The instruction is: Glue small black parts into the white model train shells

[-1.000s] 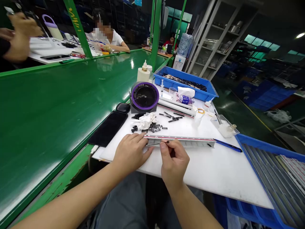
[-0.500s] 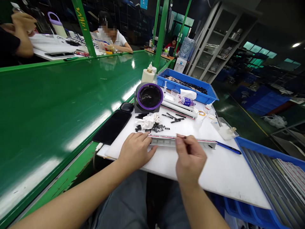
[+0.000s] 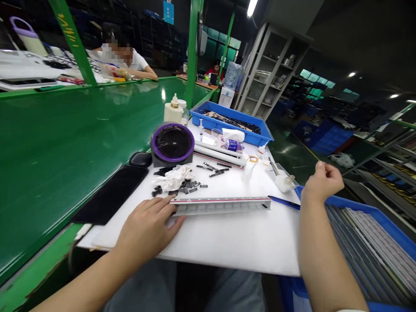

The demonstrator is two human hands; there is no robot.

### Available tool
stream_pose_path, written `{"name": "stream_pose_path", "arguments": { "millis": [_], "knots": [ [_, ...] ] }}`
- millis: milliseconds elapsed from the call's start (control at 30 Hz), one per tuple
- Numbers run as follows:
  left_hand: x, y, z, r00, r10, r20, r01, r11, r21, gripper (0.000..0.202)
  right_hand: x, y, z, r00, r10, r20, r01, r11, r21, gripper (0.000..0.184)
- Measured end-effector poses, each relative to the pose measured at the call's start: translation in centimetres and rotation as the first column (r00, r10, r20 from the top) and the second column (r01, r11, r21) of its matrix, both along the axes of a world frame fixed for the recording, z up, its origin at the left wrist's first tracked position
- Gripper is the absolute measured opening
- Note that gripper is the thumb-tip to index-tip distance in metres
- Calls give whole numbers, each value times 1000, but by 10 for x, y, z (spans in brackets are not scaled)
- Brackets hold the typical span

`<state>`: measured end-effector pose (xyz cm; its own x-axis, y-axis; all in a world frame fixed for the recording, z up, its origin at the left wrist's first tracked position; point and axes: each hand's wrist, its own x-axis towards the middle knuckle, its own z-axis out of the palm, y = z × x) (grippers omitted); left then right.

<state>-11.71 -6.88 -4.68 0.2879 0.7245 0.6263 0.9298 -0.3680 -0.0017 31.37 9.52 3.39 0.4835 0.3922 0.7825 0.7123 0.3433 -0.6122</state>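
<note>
My left hand (image 3: 147,229) lies flat on the white work board (image 3: 234,242), its fingertips against the left end of a long white strip with a red line (image 3: 221,206). My right hand (image 3: 323,182) is raised well to the right of the strip, above the rim of a blue crate (image 3: 344,201). Its fingers are curled shut, and nothing shows in them. A blue-handled tool (image 3: 284,202) lies just beyond the strip's right end. Small black pieces (image 3: 186,187) and a crumpled white cloth (image 3: 175,178) sit behind the strip.
A purple-rimmed round dish (image 3: 173,144), a black phone (image 3: 110,194), white tubes (image 3: 219,156) and a blue tray of black parts (image 3: 230,125) stand on or beside the board. The crate holds stacked strips. A long green bench (image 3: 65,143) runs along the left.
My right hand has left the strip and moved right and up over the crate, and the thin dark item in its fingers no longer shows. My left hand remains at the strip's left end.
</note>
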Motion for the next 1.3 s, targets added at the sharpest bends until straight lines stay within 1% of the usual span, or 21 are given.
{"name": "stream_pose_path", "arguments": {
  "millis": [67,100,167,233,333,400,467,567,633,700,767,800,833,867,900,967,1033,1100,1133,1200,1300],
  "knots": [
    [-2,2,-1,1000,-21,3,21,1000,3,24,17,-2,-15,982,-153,-110,158,987,41,22],
    [-3,3,-1,999,-31,11,31,1000,-3,23,23,-4,-20,970,-197,-140,207,977,57,20],
    [-5,5,-3,998,-49,35,49,999,-15,22,31,-6,-22,958,-223,-180,237,969,62,17],
    [-7,8,-4,996,-63,67,64,998,-19,23,35,-3,-20,954,-224,-200,236,971,42,16],
    [-10,11,-7,991,-82,102,86,996,-28,25,38,4,-20,956,-214,-202,211,977,-36,17],
    [-11,11,-8,990,-87,108,91,995,-38,26,38,9,-25,963,-197,-186,184,979,-86,20],
    [-11,10,-7,991,-90,96,95,994,-48,27,39,13,-32,975,-173,-139,148,974,-171,24],
    [-9,9,-3,994,-99,52,102,994,-39,25,40,14,-41,991,-123,-55,97,934,-344,26],
    [-7,8,-2,994,-105,24,105,994,-13,23,39,13,-42,995,-97,-21,80,907,-413,29],
    [-6,8,-1,995,-96,6,96,995,-1,21,32,7,-39,994,-103,28,106,931,-350,34],
    [-5,7,-1,997,-77,-6,77,997,-4,20,17,-1,-31,994,-71,77,85,976,-199,32],
    [-4,6,-1,998,-65,-12,65,998,-10,19,6,-7,-28,995,-12,100,26,991,-131,29],
    [-3,4,0,999,-52,-17,52,999,-17,19,-6,-13,-25,989,78,125,-66,993,-95,26],
    [-1,2,1,999,-39,-23,39,999,-27,20,-20,-20,-22,969,187,161,-173,980,-93,24],
    [0,0,2,999,-25,-26,24,999,-37,20,-34,-27,-21,931,302,206,-283,952,-117,21],
    [3,-3,5,1000,6,-26,-7,998,-56,20,-61,-40,-21,801,517,303,-475,856,-205,14],
    [6,-5,6,999,29,-21,-30,997,-65,21,-82,-48,-25,644,675,361,-603,738,-303,8],
    [7,-6,7,999,43,-17,-44,997,-70,21,-96,-52,-29,525,767,368,-674,639,-370,7],
    [7,-7,7,999,47,-16,-48,996,-73,20,-99,-53,-31,490,793,362,-692,607,-391,7],
    [8,-7,7,998,56,-17,-57,995,-81,20,-101,-53,-32,449,824,345,-711,563,-421,8],
    [9,-7,9,997,74,-16,-76,992,-102,21,-96,-54,-28,421,845,331,-711,534,-458,11]
  ]
}}
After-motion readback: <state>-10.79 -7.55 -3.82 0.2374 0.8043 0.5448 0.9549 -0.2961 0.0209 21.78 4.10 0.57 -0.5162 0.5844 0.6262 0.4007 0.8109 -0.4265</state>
